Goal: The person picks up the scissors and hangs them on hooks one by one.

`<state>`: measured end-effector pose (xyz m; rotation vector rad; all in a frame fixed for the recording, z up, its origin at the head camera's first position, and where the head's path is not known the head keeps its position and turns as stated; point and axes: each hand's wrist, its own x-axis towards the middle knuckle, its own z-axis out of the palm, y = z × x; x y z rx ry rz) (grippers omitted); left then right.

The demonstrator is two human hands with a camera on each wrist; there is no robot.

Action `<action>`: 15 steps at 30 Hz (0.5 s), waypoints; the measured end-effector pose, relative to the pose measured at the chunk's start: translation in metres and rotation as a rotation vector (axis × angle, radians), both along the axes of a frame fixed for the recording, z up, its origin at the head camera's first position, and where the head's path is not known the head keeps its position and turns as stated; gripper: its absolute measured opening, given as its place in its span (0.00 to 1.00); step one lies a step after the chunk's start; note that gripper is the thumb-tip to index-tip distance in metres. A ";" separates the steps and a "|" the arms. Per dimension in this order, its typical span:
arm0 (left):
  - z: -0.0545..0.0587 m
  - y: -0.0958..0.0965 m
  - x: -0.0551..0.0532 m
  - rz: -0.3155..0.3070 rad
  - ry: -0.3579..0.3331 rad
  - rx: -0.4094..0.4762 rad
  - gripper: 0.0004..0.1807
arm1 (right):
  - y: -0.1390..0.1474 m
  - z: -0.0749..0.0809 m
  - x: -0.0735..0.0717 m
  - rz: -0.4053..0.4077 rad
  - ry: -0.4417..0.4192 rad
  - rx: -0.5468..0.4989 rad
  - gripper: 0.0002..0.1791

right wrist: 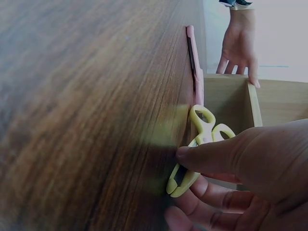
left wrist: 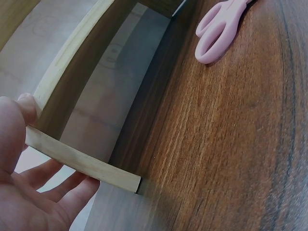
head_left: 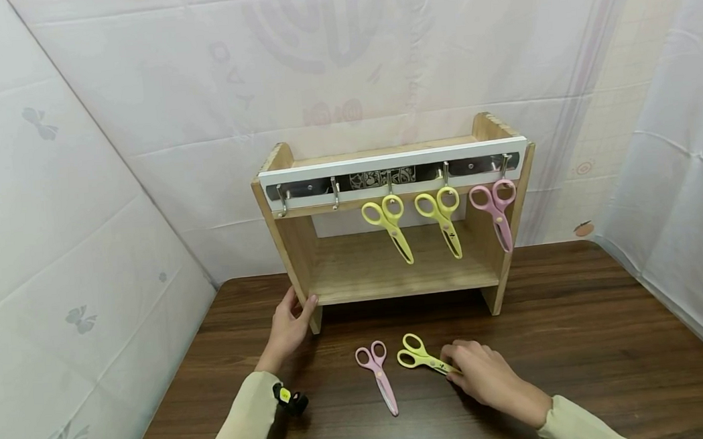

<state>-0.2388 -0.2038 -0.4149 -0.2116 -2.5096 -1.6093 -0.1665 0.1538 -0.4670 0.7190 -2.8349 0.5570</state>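
Note:
My left hand [head_left: 288, 325] grips the lower left side panel of a wooden shelf [head_left: 403, 280], thumb in front and fingers behind, as the left wrist view shows. With thumb and fingers my right hand [head_left: 488, 377] pinches yellow scissors [head_left: 419, 355] by the blade end, low over the table. Their handles point toward the shelf. Just left of them, pink scissors [head_left: 379, 374] lie on the table, handles away from me. In the right wrist view the thumb crosses the yellow scissors [right wrist: 204, 130] near their middle.
A white hook rail [head_left: 314, 193] runs along the shelf's top front. Two yellow scissors [head_left: 391, 225] and one pink pair [head_left: 497, 214] hang from its middle and right hooks; the two left hooks are bare. The dark wooden table [head_left: 576, 340] meets patterned cloth walls [head_left: 200, 108] behind.

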 end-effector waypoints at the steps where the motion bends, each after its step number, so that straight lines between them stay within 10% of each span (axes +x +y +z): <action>1: 0.000 0.000 0.000 0.000 0.003 0.000 0.31 | 0.000 0.000 0.000 0.001 -0.002 -0.002 0.14; 15: -0.001 0.001 0.001 0.001 0.013 0.003 0.30 | -0.001 -0.001 -0.001 0.010 -0.021 -0.012 0.14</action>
